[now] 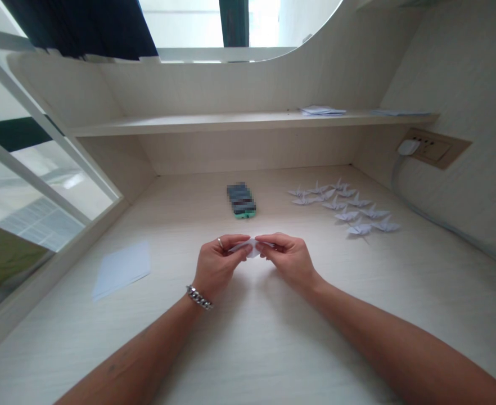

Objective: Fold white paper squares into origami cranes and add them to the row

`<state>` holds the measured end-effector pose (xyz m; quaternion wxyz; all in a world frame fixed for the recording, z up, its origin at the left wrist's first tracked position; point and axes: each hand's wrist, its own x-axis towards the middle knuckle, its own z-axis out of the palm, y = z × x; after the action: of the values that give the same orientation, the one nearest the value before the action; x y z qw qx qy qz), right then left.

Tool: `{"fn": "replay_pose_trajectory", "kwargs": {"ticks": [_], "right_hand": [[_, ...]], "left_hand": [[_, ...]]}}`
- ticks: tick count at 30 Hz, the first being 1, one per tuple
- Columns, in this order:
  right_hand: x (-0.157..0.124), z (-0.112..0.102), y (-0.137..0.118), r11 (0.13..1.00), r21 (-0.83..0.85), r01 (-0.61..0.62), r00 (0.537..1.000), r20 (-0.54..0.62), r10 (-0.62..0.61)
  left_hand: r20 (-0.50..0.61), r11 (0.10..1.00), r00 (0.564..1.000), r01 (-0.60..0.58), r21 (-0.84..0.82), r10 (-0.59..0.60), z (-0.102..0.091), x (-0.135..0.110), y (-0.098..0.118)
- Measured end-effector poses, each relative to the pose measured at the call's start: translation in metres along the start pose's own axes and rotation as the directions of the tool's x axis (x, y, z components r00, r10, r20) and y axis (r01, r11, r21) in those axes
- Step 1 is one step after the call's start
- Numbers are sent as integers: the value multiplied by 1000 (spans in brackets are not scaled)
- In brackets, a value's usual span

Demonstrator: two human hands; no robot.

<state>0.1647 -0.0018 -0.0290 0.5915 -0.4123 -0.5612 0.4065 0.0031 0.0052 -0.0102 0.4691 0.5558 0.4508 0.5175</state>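
Folded paper (251,247), small and white, sits near the middle of the scene, just above the pale desk (252,343). You hold it between both hands. Your left hand (218,264), with a ring and a chain bracelet (199,297), closes thumb and fingertips on its left end. Your right hand (288,260) pinches its right end the same way.

The paper looks thin, so pulling the two ends apart too hard would probably tear it along a crease. Uneven pressure from one hand could skew the shape. If either pinch loosens, the piece may spring open or drop to the desk. A wide sweep of your right forearm could scatter the paper cranes (345,205) grouped far right. The stack of blank sheets (122,269) lies near left, well apart from your hands.

Your fingers cover most of the folded paper, so its exact form and creases cannot be made out. A dark rectangular object (241,200) beyond your hands is blurred. Papers on the far shelf (321,111) are too small to read. Both forearms are cut off at the near edge.
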Motion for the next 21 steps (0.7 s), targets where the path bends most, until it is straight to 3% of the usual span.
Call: {"fn": "replay_pose_trajectory", "kwargs": {"ticks": [6, 14, 21], "right_hand": [[1, -2, 3, 999, 22, 31, 999, 28, -32], [3, -2, -1, 981, 131, -141, 985, 114, 126], [3, -3, -2, 982, 59, -182, 973, 156, 171]], "left_hand": [[7, 999, 999, -49, 23, 49, -2, 0, -3], [45, 996, 996, -82, 39, 80, -2, -2, -2], [69, 993, 997, -49, 108, 42, -1, -3, 2]]}}
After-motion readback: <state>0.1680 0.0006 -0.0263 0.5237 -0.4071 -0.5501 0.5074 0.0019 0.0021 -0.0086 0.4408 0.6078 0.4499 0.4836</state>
